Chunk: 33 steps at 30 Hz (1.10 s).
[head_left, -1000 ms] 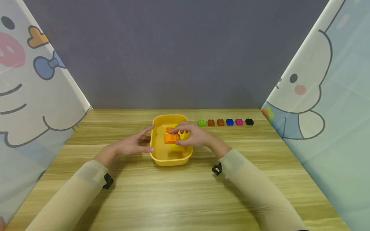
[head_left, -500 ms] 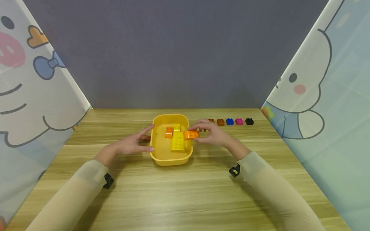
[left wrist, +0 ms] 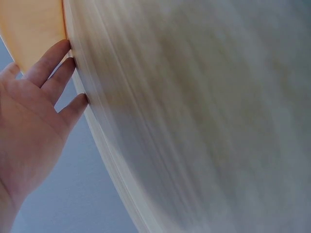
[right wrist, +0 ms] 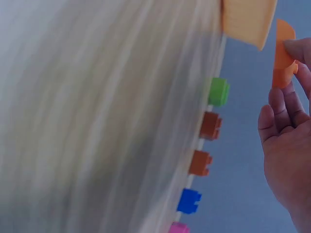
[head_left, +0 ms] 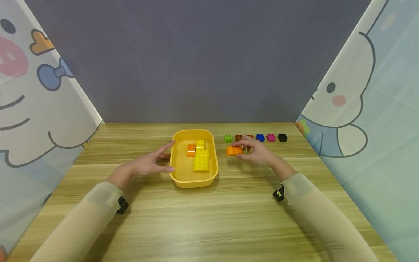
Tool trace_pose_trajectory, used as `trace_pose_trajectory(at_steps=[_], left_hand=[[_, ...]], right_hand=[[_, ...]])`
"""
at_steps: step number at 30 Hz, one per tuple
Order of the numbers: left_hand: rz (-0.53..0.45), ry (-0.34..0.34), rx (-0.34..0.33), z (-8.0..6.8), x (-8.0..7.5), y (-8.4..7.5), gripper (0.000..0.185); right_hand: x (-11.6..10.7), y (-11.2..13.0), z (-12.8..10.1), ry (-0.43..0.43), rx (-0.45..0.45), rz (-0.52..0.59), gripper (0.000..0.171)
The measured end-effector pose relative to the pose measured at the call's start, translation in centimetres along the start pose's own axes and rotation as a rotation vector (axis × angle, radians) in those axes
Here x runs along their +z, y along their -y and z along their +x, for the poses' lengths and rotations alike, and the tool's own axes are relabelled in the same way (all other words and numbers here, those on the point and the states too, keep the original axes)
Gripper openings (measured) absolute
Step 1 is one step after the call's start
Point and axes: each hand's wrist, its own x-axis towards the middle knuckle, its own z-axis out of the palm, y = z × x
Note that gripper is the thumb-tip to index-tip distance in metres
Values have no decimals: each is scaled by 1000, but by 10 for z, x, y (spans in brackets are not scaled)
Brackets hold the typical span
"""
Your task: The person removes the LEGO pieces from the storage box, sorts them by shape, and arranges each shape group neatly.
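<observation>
Pinching orange brick (head_left: 234,150) | right hand (head_left: 258,154) grip closed on it | right of yellow tub (head_left: 176,171)

tub (head_left: 176,174): middle of the table (head_left: 203,218), three bricks (head_left: 200,160) inside
left hand (head_left: 148,164): touching the tub's left wall
row of small bricks (head_left: 260,138): right of the tub, toward the far edge
right hand (head_left: 258,153): before that row, pinching a held brick (head_left: 234,150) right of the tub
</observation>
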Motion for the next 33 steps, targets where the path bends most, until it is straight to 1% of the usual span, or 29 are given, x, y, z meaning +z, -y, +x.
trace_pose_trajectory(at_steps=[5,12,15,21,26,33], left_hand=[[3,1,1,-1,-1,-1,112],[14,0,-3,-1,-1,-1,113],[13,1,-5,-1,-2,-2,112],[12,5,-7,-2,-2,-2,112],[22,3,-3,-2,-2,-2,112],[24,4,-3,-3,-1,-2,112]], right_hand=[[1,-10,2,26,46,-6,46],[6,-19,9,67,119,-85,46],[8,-20,13,78,139,-89,47],[13,-21,22,110,149,-96,48],[15,-19,28,122,149,-124,50],[18,-16,37,138,184,-142,47]])
